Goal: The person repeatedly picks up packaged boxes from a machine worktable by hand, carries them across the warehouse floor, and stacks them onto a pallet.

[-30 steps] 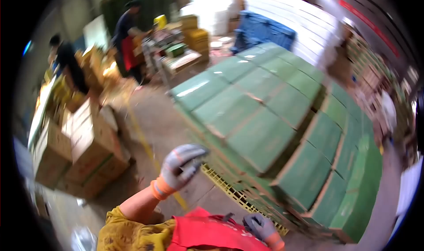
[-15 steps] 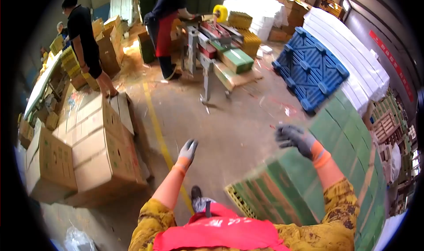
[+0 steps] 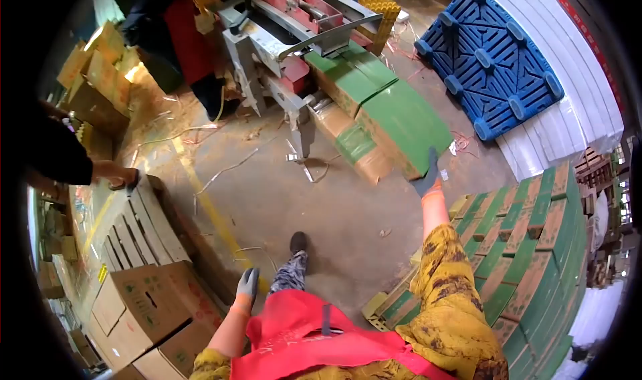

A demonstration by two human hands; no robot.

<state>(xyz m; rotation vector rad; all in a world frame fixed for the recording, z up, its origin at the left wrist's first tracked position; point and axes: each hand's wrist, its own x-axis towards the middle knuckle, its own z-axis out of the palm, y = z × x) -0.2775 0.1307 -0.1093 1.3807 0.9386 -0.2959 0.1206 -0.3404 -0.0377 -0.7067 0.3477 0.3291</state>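
Observation:
My right hand (image 3: 426, 174), in a grey glove, grips the near end of a long green carton (image 3: 404, 119) with brown sides. That carton sticks out of a metal taping machine (image 3: 301, 26), end to end with another green carton (image 3: 348, 72) at the machine. Below them sits a brown box (image 3: 368, 163) with a green band. My left hand (image 3: 247, 283), gloved as well, hangs in the air with its fingers stretched out, touching nothing. Several brown cartons (image 3: 150, 300) are close to its left.
A stack of green and brown cartons (image 3: 528, 246) rises at my right. Behind it, a blue plastic pallet (image 3: 485, 59) leans on white wrapped sheets (image 3: 568, 66). A wooden pallet (image 3: 144, 226) lies left. One co-worker's red apron (image 3: 187, 39) shows by the machine; another's hand (image 3: 114, 174) is at the pallet.
I have come closer to the machine. My right hand has moved from above the stack onto the green carton, which now extends further out. The left-hand co-worker has bent to the wooden pallet.

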